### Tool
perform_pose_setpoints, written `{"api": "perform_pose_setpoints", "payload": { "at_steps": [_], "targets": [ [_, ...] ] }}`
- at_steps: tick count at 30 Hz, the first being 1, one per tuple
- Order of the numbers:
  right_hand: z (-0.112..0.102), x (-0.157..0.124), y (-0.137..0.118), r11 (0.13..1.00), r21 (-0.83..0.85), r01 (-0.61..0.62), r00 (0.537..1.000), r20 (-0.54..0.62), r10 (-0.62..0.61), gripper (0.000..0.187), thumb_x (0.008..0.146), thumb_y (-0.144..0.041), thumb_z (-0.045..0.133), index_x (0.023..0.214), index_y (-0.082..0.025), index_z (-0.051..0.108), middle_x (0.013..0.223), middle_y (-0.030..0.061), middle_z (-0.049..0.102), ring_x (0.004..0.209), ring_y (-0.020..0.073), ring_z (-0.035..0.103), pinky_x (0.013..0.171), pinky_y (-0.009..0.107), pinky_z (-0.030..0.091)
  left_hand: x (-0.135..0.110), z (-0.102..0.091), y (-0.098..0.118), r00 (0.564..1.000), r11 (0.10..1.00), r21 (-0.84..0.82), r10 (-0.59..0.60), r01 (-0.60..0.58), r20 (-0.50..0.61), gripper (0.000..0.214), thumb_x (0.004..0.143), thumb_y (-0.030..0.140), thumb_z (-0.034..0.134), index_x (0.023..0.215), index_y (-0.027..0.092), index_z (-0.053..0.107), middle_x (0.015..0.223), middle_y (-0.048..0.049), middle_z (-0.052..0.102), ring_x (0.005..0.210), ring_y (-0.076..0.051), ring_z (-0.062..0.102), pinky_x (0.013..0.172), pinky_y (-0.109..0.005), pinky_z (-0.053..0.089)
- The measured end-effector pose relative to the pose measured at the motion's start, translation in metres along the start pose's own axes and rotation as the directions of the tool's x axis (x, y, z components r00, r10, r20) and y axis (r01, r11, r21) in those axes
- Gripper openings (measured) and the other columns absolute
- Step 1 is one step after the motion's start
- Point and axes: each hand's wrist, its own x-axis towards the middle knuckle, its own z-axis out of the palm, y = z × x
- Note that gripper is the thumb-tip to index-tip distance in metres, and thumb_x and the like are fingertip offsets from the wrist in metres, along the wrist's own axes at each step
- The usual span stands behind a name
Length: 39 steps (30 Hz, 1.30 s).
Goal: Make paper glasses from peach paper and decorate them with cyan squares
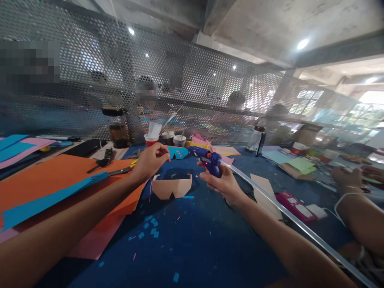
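Observation:
My right hand (pixel 223 183) is wrapped round a blue glue gun (pixel 207 159) with a long clear glue stick (pixel 270 200) trailing back over my forearm. Its nozzle points left toward a light-blue paper cutout with small pink squares (pixel 179 152). My left hand (pixel 150 160) pinches that cutout's left end and holds it just above the blue table. A beige mask-shaped paper cutout (pixel 171 187) lies flat on the table below both hands.
Orange (pixel 54 176), blue and pink paper sheets cover the left. Scissors (pixel 103 162), a dark jar (pixel 117 130) and cups (pixel 168 138) stand behind. A perforated metal screen (pixel 192 88) closes the back. Another person's arm (pixel 357 204) rests at right, near a pink box (pixel 295 206).

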Motion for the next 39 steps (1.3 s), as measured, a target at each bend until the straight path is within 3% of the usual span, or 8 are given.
{"api": "perform_pose_setpoints", "payload": {
  "at_steps": [4, 7, 14, 23, 29, 35, 39],
  "targets": [
    [0.001, -0.001, -0.004, 1.0, 0.006, -0.012, 1.0, -0.009, 0.012, 0.051, 0.079, -0.05, 0.093, 0.119, -0.023, 0.075, 0.066, -0.0089, 0.048, 0.046, 0.0055, 0.035, 0.043, 0.024, 0.028, -0.005, -0.015, 0.006, 0.991, 0.999, 0.031, 0.003, -0.007, 0.131, 0.022, 0.078, 0.039, 0.063, 0.09, 0.023, 0.069, 0.081, -0.0062, 0.082, 0.08, -0.029, 0.076, 0.072, -0.038, 0.056],
    [0.004, -0.003, -0.007, 0.999, 0.002, -0.052, 0.999, 0.014, 0.052, 0.055, 0.075, -0.05, 0.094, 0.119, -0.022, 0.076, 0.064, -0.0091, 0.047, 0.044, 0.0049, 0.035, 0.041, 0.023, 0.025, -0.023, -0.027, 0.004, 0.974, 0.998, 0.065, 0.009, -0.025, 0.227, 0.024, 0.08, 0.04, 0.063, 0.088, 0.022, 0.075, 0.089, -0.0068, 0.083, 0.085, -0.029, 0.076, 0.076, -0.039, 0.057],
    [0.01, -0.007, -0.006, 0.996, -0.003, -0.092, 0.992, 0.089, 0.092, 0.051, 0.077, -0.046, 0.095, 0.119, -0.022, 0.079, 0.063, -0.0088, 0.045, 0.046, 0.0046, 0.036, 0.043, 0.023, 0.025, -0.073, -0.04, -0.005, 0.947, 0.986, 0.084, 0.109, -0.141, 0.303, 0.033, 0.096, 0.046, 0.057, 0.109, 0.026, 0.079, 0.12, -0.0066, 0.08, 0.122, -0.03, 0.069, 0.106, -0.043, 0.052],
    [0.012, -0.01, -0.001, 0.994, -0.048, -0.096, 0.992, 0.078, 0.1, 0.047, 0.081, -0.049, 0.092, 0.119, -0.024, 0.079, 0.068, -0.0062, 0.05, 0.05, 0.0063, 0.038, 0.042, 0.023, 0.026, -0.085, -0.027, -0.008, 0.971, 0.991, 0.078, 0.092, -0.112, 0.222, 0.03, 0.093, 0.048, 0.059, 0.101, 0.024, 0.077, 0.113, -0.0072, 0.082, 0.116, -0.031, 0.072, 0.108, -0.049, 0.053],
    [0.013, -0.011, 0.001, 0.989, -0.078, -0.122, 0.984, 0.118, 0.131, 0.049, 0.084, -0.05, 0.09, 0.123, -0.023, 0.078, 0.067, -0.006, 0.05, 0.05, 0.0066, 0.04, 0.041, 0.022, 0.027, -0.086, -0.023, -0.018, 0.991, 0.996, 0.08, 0.025, -0.036, 0.135, 0.043, 0.092, 0.047, 0.06, 0.124, 0.022, 0.071, 0.125, -0.011, 0.08, 0.118, -0.032, 0.072, 0.103, -0.049, 0.057],
    [0.014, -0.012, 0.006, 0.985, -0.092, -0.144, 0.976, 0.149, 0.156, 0.05, 0.084, -0.048, 0.09, 0.126, -0.024, 0.078, 0.071, -0.0051, 0.054, 0.05, 0.0063, 0.039, 0.04, 0.02, 0.031, -0.082, -0.021, -0.023, 0.99, 0.994, 0.11, 0.0, -0.016, 0.143, 0.027, 0.085, 0.046, 0.064, 0.093, 0.024, 0.078, 0.103, -0.0098, 0.082, 0.103, -0.035, 0.073, 0.093, -0.051, 0.057],
    [0.016, -0.014, 0.001, 0.983, -0.084, -0.165, 0.963, 0.202, 0.179, 0.05, 0.085, -0.049, 0.089, 0.126, -0.022, 0.078, 0.066, -0.0063, 0.052, 0.049, 0.006, 0.038, 0.04, 0.019, 0.03, -0.081, -0.026, -0.02, 0.996, 0.997, 0.072, -0.025, 0.019, 0.089, 0.025, 0.083, 0.045, 0.065, 0.091, 0.024, 0.077, 0.107, -0.0088, 0.082, 0.108, -0.034, 0.073, 0.099, -0.048, 0.055]
  ]
}}
